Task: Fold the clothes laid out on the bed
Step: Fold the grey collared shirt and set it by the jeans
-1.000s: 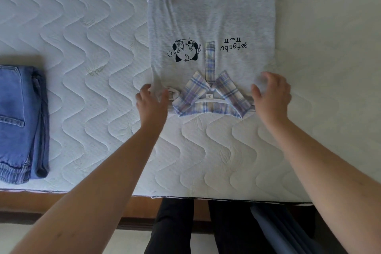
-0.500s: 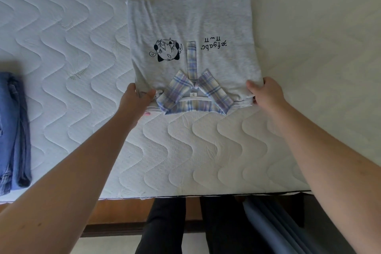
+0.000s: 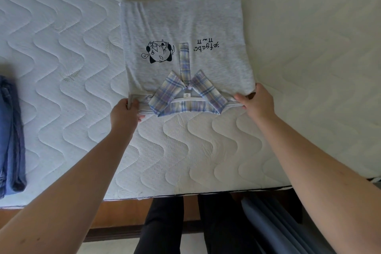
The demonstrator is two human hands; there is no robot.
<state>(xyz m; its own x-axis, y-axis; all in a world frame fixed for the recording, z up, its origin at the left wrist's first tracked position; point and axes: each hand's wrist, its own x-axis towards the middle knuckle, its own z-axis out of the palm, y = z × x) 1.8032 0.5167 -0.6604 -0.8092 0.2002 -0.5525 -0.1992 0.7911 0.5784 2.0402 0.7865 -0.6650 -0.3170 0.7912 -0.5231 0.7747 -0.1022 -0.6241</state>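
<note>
A folded light grey shirt (image 3: 185, 27) with a plaid collar (image 3: 186, 97), a black cartoon print and small lettering lies flat on the white quilted mattress (image 3: 206, 150), collar toward me. My left hand (image 3: 123, 112) grips the near left corner of the shirt, fingers curled under the edge. At the near right corner my right hand (image 3: 256, 100) pinches the fabric with thumb on top.
Folded blue jeans (image 3: 10, 134) lie at the left edge of the mattress. The mattress front edge runs along the bottom, with a wooden bed frame (image 3: 115, 218), my dark trousers and some grey-blue cloth (image 3: 274, 225) below it.
Both hands went from resting beside the collar to gripping the shirt's near corners. The view has shifted, so the jeans sit further left.
</note>
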